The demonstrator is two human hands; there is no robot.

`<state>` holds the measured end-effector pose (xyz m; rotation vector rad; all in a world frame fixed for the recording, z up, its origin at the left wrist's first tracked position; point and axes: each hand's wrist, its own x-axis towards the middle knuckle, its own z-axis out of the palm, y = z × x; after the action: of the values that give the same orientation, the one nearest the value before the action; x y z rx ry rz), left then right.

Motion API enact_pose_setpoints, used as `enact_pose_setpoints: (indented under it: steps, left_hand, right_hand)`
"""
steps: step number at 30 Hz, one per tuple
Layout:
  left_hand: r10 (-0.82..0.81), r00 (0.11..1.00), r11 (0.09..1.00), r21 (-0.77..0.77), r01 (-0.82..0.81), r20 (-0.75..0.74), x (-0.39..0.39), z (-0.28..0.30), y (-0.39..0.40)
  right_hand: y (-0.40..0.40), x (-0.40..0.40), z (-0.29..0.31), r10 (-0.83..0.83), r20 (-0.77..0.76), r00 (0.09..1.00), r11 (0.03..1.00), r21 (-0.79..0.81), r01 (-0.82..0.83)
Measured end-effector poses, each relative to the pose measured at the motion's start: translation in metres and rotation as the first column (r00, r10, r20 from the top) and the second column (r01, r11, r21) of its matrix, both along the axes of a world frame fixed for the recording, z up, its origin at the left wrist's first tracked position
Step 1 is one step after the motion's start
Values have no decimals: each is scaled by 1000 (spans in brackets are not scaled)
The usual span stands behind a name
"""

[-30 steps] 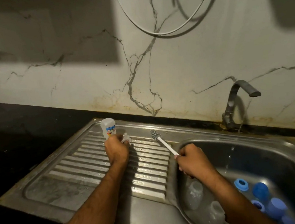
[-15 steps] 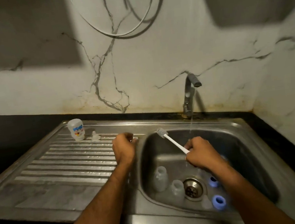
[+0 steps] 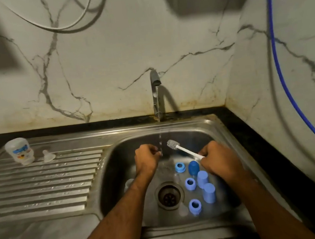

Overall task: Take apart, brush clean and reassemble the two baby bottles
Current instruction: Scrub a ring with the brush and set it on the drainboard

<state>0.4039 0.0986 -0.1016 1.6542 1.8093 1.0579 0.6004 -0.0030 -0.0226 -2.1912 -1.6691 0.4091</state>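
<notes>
Steel drainboard (image 3: 42, 183) now holding 1 rinsed bottle (image 3: 20, 151); left hand (image 3: 146, 158), curled empty, is moving under the tap's stream (image 3: 160, 138), right hand (image 3: 219, 159) gripping the brush (image 3: 183, 150).

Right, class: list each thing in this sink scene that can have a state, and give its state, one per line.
tap: running
left hand: fingers curled, at the water stream; contents not visible
right hand: grips the brush
brush: held, bristle end raised
bottle: upside down on the drainboard
teat: loose beside the bottle
blue rings: loose in the basin

Head view, steeply down over sink (image 3: 202, 123)
</notes>
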Motion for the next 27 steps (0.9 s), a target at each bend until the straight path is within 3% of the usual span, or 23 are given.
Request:
enact_pose_setpoints:
  steps: [6, 11, 23, 27]
  left_hand:
    - [-144, 979, 983, -135, 125, -145, 37, -20, 31]
    - [-323, 905, 930, -272, 249, -276, 59, -43, 53]
    - [-404, 818, 897, -351, 267, -411, 81, -81, 68]
    - [-420, 817, 891, -351, 288, -395, 84, -84, 69]
  right_hand:
    - [24, 15, -4, 3, 3, 1000, 1000, 1, -3]
    - [43, 19, -11, 14, 13, 1000, 1000, 13, -14]
    - [55, 25, -23, 17, 8, 1000, 1000, 16, -17]
    - [56, 24, -24, 4, 22, 1000, 1000, 23, -5]
